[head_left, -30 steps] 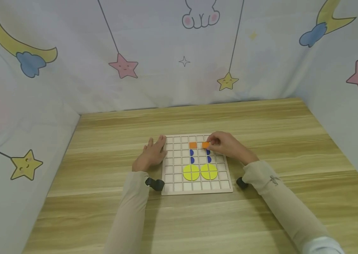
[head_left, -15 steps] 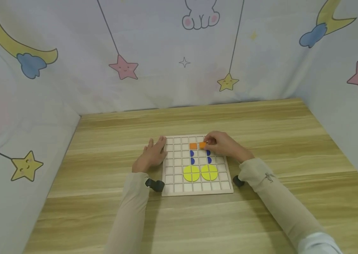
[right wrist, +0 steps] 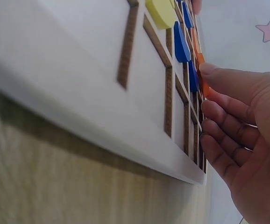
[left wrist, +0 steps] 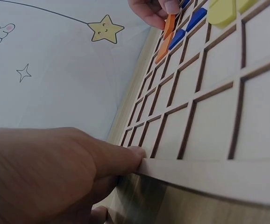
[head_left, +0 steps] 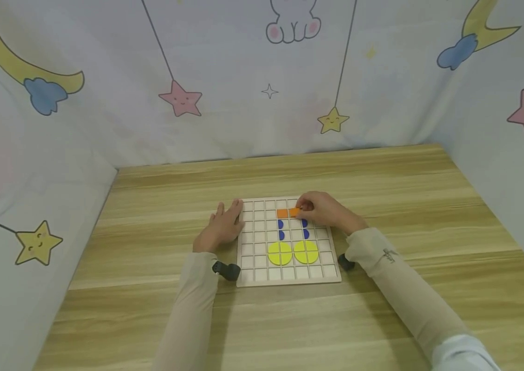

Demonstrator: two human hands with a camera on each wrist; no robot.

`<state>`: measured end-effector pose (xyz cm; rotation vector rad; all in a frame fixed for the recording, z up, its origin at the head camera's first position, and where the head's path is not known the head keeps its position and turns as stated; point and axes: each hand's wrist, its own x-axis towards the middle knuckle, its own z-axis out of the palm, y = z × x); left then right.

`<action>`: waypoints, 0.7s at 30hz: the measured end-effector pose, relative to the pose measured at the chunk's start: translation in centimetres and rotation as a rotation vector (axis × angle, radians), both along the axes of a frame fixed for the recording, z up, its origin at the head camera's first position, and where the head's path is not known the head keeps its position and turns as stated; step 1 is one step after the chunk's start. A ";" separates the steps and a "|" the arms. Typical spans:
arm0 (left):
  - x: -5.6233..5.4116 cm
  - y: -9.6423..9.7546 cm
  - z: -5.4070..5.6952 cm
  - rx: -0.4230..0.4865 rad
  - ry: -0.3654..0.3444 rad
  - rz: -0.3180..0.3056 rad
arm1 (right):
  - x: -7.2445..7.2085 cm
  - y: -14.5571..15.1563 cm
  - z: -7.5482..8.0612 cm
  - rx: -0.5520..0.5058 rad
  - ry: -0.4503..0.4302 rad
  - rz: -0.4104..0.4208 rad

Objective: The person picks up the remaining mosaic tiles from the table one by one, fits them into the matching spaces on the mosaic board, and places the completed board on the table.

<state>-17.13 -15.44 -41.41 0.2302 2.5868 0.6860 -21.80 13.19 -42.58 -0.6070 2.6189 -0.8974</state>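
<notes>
A pale wooden grid board (head_left: 248, 257) lies on the table. Between thumb and finger, my right hand (head_left: 324, 210) pinches an orange square tile (head_left: 293, 212) over a cell in the second row from the back. Left of it, another orange tile (head_left: 282, 213) lies in its cell. Toward me sit two pairs of blue half-round tiles (head_left: 281, 235) and two yellow circles (head_left: 280, 253) made of quarter pieces. My left hand (head_left: 221, 225) rests with fingers spread at the board's left edge, its fingertips touching the rim, as the left wrist view shows.
The wood-grain table (head_left: 160, 216) reaches back to a printed cloth wall (head_left: 225, 134), with cloth on both sides too. A black wrist camera (head_left: 227, 270) sits by the board's front left corner, another camera (head_left: 346, 262) by its right edge.
My right hand has shifted left with the pinched orange tile, bringing it close beside the other orange tile. The left hand has stayed in place.
</notes>
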 end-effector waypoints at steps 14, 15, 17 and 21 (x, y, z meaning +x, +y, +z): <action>-0.1 0.0 0.0 0.004 0.003 0.000 | 0.1 -0.4 0.3 -0.001 0.003 0.003; -0.1 0.0 0.0 0.005 0.002 0.000 | 0.2 -0.4 0.4 -0.002 0.000 0.003; -0.1 0.0 0.0 0.003 0.002 -0.002 | 0.2 -0.4 0.4 0.001 -0.005 -0.001; -0.1 0.0 0.0 0.003 0.001 -0.004 | 0.1 -0.4 0.4 0.010 -0.015 -0.010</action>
